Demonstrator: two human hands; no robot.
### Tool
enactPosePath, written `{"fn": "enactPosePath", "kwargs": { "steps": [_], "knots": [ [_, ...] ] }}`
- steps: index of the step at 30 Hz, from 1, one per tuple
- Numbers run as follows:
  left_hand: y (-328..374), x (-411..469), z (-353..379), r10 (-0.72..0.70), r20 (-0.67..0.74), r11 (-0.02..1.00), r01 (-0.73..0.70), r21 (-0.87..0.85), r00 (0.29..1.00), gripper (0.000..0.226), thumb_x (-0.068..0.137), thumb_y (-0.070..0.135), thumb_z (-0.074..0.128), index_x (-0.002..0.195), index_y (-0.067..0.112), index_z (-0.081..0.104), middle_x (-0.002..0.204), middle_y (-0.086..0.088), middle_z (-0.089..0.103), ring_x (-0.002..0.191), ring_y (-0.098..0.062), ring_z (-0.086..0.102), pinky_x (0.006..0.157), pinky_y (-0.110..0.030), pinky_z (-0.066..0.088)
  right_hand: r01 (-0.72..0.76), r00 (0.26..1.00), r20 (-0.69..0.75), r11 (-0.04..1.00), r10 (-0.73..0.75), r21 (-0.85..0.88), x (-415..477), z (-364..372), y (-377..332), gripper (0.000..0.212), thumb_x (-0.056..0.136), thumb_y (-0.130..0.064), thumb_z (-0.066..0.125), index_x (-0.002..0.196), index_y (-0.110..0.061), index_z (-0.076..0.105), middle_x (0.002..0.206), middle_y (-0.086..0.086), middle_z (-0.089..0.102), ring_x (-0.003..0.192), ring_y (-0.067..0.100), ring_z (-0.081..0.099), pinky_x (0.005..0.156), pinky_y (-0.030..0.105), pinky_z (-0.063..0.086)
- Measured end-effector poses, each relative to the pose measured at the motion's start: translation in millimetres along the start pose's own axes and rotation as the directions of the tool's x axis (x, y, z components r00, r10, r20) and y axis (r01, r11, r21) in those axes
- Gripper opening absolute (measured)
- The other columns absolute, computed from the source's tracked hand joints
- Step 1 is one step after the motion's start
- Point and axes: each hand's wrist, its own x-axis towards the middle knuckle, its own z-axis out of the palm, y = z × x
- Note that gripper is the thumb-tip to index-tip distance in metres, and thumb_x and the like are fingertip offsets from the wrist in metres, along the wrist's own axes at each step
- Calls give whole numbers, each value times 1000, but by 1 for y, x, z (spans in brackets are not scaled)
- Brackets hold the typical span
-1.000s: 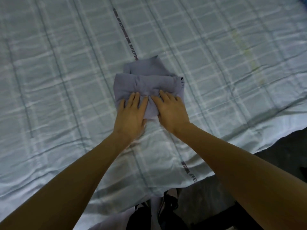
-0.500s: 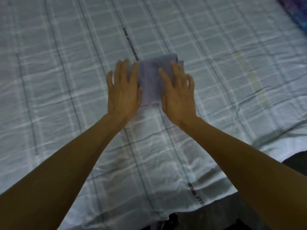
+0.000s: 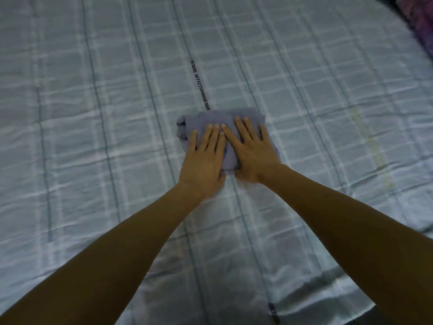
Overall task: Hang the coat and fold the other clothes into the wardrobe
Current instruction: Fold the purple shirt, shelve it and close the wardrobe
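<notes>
Right now I see a folded grey-blue garment (image 3: 195, 120) lying on the bed's pale checked sheet (image 3: 93, 113), touching the near end of the dark lettered stripe (image 3: 198, 83). The left hand (image 3: 203, 160) lies flat on it just below the stripe's end, fingers straight and close together. The right hand (image 3: 254, 152) presses beside it, fingers straight and slightly spread. Neither curls round the cloth. A dark purple fabric (image 3: 419, 22) shows far right of the stripe.

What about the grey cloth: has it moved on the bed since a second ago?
No. The cloth keeps its far edge at the near end of the dark printed stripe, as before.
</notes>
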Motion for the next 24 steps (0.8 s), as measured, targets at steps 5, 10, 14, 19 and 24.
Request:
{"fn": "enactPosePath", "kwargs": {
  "steps": [5, 10, 14, 19, 24],
  "knots": [
    [-10, 40, 11, -110, 50, 990, 114, -84, 993, 103, 74, 39, 68, 150, 7, 6, 156, -19, 7, 144, -36, 3, 114, -52, -4, 6, 999, 35, 988, -11, 154, 27, 17, 21, 99, 80, -58, 60, 151, -27, -2, 159, 12, -2, 147, 28, -4, 117, 51, -1],
    [-1, 49, 17, -143, 62, 989, 141, 40, 988, 87, 64, 20, 78, 138, -6, 38, 137, -34, 41, 120, -51, 46, 97, -62, 36, 173, 973, -184, 971, -142, 164, 32, 19, 41, 79, 64, -18, 80, 136, -9, 49, 131, 27, 53, 119, 44, 53, 90, 56, 47],
    [-7, 60, 15, -149, -41, 987, 151, 59, 988, 45, 74, 2, 64, 117, -6, 55, 109, -30, 61, 85, -42, 64, 70, -46, 55, 222, 945, -258, 973, -200, 58, 43, -1, 40, 67, 50, -10, 80, 115, -5, 67, 102, 21, 69, 87, 36, 69, 62, 37, 56],
    [-15, 64, -6, -141, -122, 990, 139, -26, 982, 32, 59, -4, 68, 91, 0, 64, 70, -13, 65, 52, -26, 61, 44, -28, 50, 252, 944, -221, 968, -243, 11, 51, -35, 35, 61, 44, -14, 84, 104, -9, 71, 82, 9, 70, 66, 24, 67, 43, 25, 45],
    [-44, 23, -47, -159, -320, 987, 152, -47, 934, 34, 60, -9, 59, 92, 2, 58, 68, -16, 65, 53, -26, 63, 49, -29, 54, 341, 922, -214, 938, -322, 58, 56, -85, -8, 71, 41, -4, 84, 110, -4, 67, 85, 16, 68, 66, 30, 66, 43, 28, 47]
  ]
}}
